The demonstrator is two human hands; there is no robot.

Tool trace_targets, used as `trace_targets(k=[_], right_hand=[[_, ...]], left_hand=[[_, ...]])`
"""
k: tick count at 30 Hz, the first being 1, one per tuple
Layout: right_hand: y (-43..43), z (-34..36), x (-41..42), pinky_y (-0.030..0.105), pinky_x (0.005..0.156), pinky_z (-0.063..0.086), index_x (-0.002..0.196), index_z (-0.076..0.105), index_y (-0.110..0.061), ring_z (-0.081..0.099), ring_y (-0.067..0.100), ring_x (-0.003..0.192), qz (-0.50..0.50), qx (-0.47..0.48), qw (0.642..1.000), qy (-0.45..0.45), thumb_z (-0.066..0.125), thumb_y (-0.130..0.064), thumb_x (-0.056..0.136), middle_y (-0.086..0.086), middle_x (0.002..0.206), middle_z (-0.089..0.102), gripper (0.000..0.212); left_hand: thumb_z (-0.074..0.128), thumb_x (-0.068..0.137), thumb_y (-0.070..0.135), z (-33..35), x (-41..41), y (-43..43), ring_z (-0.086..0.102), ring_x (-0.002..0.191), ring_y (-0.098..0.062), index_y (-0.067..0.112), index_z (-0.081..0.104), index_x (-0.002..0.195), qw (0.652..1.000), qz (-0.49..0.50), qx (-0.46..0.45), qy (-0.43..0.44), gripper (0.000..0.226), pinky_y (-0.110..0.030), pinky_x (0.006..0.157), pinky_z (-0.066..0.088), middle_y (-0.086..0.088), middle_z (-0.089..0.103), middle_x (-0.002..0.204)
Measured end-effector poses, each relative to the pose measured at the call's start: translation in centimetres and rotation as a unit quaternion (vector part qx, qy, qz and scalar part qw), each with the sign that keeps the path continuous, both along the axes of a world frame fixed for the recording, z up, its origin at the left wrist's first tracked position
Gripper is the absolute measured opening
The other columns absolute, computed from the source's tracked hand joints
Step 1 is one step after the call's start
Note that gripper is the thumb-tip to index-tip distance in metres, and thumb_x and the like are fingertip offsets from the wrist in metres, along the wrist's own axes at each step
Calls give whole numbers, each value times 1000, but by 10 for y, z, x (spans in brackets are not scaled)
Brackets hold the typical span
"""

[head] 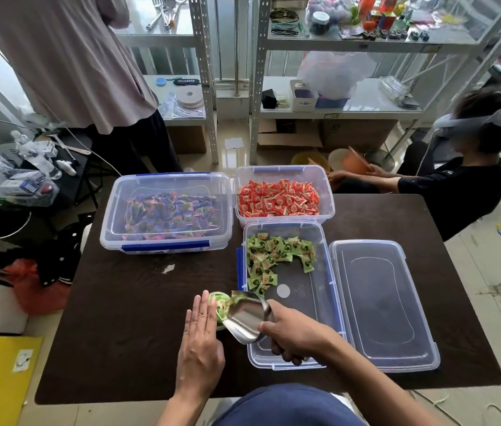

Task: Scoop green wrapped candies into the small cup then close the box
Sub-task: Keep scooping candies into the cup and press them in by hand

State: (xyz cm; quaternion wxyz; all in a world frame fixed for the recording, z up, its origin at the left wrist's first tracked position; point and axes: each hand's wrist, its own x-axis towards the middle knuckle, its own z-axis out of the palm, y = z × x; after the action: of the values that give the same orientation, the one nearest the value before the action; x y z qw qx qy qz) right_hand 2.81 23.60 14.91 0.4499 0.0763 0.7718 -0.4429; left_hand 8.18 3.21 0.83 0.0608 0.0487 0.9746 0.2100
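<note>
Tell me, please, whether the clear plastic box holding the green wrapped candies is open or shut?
Open. The clear plastic box has no cover on it; its clear lid lies flat on the dark table beside it.

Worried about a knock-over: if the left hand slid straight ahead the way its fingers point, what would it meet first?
Probably nothing soon. The left hand lies flat beside the small cup, fingers pointing up the table; bare tabletop lies ahead, then the closed box of mixed candies, though the cup sits very close alongside.

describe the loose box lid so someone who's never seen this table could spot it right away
On the dark table, find the open box of green candies near the front. The lid lies flat on the table against that box's right side. Unlike the three boxes, it is shallow, clear and holds nothing.
</note>
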Motion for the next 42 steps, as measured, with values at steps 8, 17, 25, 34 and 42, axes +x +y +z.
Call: trace_targets(k=[8,17,25,34,42], right_hand=[[31,-10,8,22,35,33,116,42,-28,41,7,37,-130,-55,990,22,46,-24,102,4,66,51,15],[72,-111,-7,12,27,19,87,46,-12,27,3,31,-567,-220,779,-155,41,-23,106,0,53,36,22],[78,-168,-55,12,23,20,79,39,-14,27,4,26,-643,-257,699,-178,38,-28,107,-1,45,37,31],[99,-196,-94,18,22,20,59,39,-11,20,6,28,-603,-449,594,-284,38,-42,105,0,43,31,56],[102,-197,-85,17,25,14,72,43,-16,21,4,31,-557,-309,750,-177,72,-29,90,-4,52,24,37]], left_hand=[[33,76,5,-4,3,6,39,144,-33,-6,41,145,993,-59,-101,7,70,-44,122,12,-21,37,155],[25,76,4,-1,-22,-1,56,131,-33,-9,52,136,969,-165,-183,-31,67,-37,118,4,-25,55,141],[30,77,9,11,-28,-10,48,138,-25,-1,49,142,972,-178,-144,-57,69,-35,118,11,-15,49,150],[34,70,14,4,-2,-3,59,128,-27,-2,65,128,981,-112,-135,-80,67,-36,114,22,-17,57,142],[66,63,18,7,-24,-5,63,122,-9,13,73,121,970,-138,-152,-127,59,-39,118,22,-1,70,127]])
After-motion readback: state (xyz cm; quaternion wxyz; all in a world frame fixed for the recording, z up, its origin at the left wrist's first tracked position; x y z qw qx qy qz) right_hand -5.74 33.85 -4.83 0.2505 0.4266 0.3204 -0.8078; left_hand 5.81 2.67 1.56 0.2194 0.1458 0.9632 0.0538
